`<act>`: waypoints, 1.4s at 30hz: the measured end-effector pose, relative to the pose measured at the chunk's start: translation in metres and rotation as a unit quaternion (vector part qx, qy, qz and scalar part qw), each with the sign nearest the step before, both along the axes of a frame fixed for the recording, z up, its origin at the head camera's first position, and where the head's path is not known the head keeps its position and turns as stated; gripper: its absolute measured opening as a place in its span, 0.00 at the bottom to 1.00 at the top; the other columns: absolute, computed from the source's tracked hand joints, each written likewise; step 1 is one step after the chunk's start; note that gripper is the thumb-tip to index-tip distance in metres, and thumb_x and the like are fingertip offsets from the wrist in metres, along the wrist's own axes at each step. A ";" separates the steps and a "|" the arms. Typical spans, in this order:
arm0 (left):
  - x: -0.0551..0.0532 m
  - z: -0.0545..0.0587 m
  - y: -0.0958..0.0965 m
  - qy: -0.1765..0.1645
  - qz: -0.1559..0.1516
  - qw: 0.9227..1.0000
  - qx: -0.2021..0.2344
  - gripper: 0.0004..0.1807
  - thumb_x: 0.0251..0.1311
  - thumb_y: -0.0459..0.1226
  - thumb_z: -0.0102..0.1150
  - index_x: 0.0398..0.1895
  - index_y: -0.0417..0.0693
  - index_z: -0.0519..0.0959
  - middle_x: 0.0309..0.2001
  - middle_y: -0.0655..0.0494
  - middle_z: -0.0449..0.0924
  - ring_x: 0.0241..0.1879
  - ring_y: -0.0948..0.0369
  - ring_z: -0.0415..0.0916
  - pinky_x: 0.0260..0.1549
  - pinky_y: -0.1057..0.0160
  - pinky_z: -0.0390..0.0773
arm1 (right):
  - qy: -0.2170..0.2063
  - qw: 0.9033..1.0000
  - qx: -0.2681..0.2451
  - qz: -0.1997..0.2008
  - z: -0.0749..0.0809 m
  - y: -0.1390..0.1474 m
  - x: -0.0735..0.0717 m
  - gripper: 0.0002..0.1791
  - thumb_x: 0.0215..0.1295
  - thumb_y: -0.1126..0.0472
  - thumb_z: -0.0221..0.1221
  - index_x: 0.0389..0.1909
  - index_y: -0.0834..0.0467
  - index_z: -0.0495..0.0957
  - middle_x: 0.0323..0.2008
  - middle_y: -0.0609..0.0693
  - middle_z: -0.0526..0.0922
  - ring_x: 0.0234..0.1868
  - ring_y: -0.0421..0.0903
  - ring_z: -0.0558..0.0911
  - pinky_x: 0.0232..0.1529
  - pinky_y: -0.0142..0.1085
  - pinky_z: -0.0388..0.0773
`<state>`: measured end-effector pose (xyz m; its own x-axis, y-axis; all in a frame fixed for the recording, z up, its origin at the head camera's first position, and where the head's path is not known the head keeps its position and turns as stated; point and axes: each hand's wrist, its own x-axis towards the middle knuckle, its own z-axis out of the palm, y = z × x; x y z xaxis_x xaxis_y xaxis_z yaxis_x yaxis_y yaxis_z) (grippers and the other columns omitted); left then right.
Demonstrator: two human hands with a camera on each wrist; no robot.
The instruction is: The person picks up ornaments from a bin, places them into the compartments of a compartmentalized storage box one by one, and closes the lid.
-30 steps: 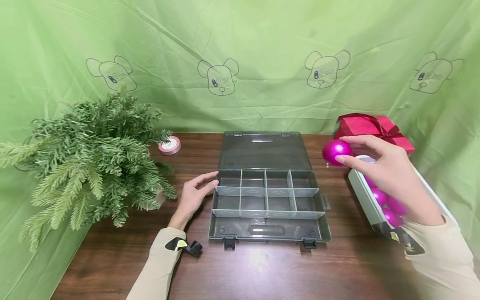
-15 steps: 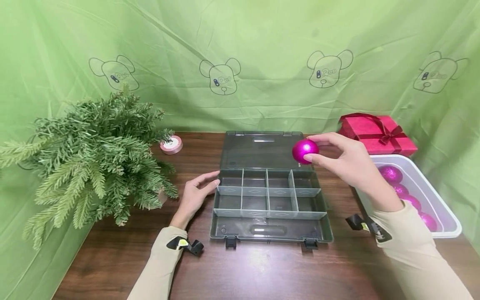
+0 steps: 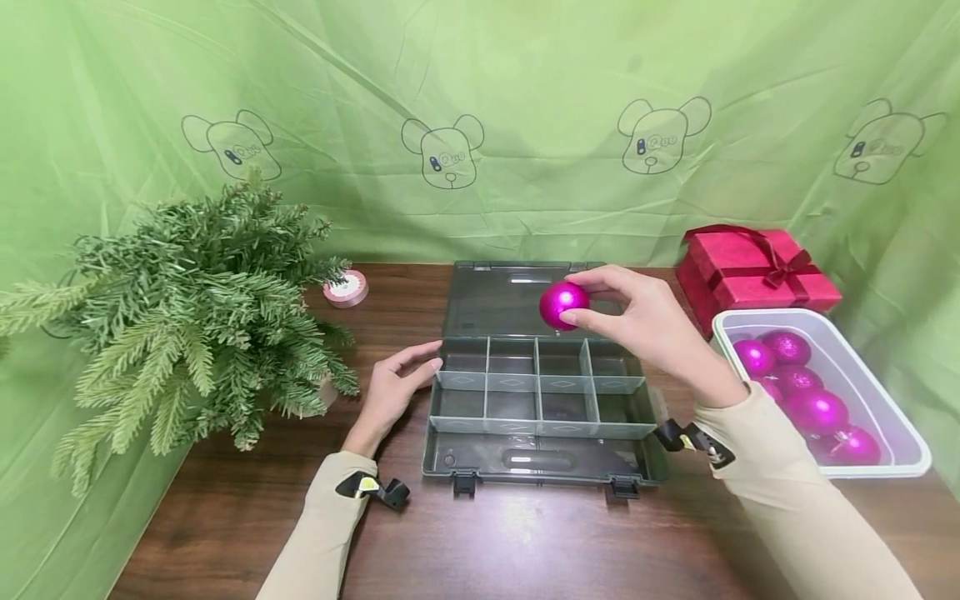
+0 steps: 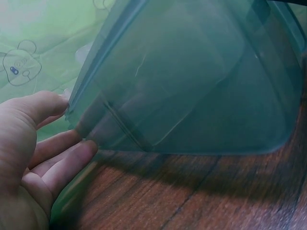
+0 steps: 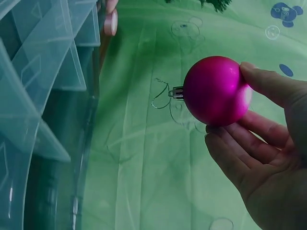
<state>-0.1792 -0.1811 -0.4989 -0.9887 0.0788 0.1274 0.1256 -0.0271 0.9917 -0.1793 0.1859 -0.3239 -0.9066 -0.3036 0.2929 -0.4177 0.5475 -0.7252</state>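
1. While the right hand pinches a shiny pink ball between thumb and fingertips, the ball hangs in the air, seen against the lid of a grey case.
2. The ball is smooth, so a loosened pinch could drop it, and it might roll across the worktop.
3. Its cap and thin loop point downward; lowered into the case, the loop might snag on a divider.
4. A compartment may fit tightly; poor aim could leave the ball perched on an edge.
5. The left hand rests relaxed fingers against the case's left side; a stray push could shift the case.
6. The right sleeve passes near a tub of balls; a careless sweep could jostle it.
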 end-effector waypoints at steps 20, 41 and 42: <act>0.000 -0.002 0.000 0.004 0.005 1.000 -0.002 0.19 0.70 0.31 0.70 0.62 0.35 0.84 0.60 0.37 0.84 0.48 0.63 0.86 0.49 0.60 0.89 | 0.004 0.994 0.013 0.107 -0.035 -0.074 -0.019 0.25 0.63 0.56 0.78 0.59 0.58 0.85 0.50 0.49 0.89 0.52 0.46 0.87 0.60 0.48 0.84; 0.000 -0.001 0.001 0.003 0.006 1.000 -0.004 0.19 0.69 0.33 0.71 0.61 0.38 0.85 0.59 0.42 0.85 0.51 0.61 0.86 0.49 0.58 0.89 | -0.030 0.988 0.078 0.131 -0.055 -0.115 -0.030 0.26 0.65 0.54 0.77 0.59 0.62 0.84 0.53 0.53 0.88 0.53 0.47 0.86 0.58 0.43 0.85; 0.000 0.000 0.001 0.004 0.007 1.000 -0.005 0.19 0.69 0.34 0.72 0.61 0.38 0.85 0.59 0.43 0.86 0.51 0.61 0.86 0.49 0.58 0.89 | -0.031 0.987 0.081 0.132 -0.055 -0.116 -0.030 0.25 0.65 0.54 0.77 0.58 0.62 0.85 0.52 0.52 0.88 0.53 0.47 0.85 0.58 0.43 0.85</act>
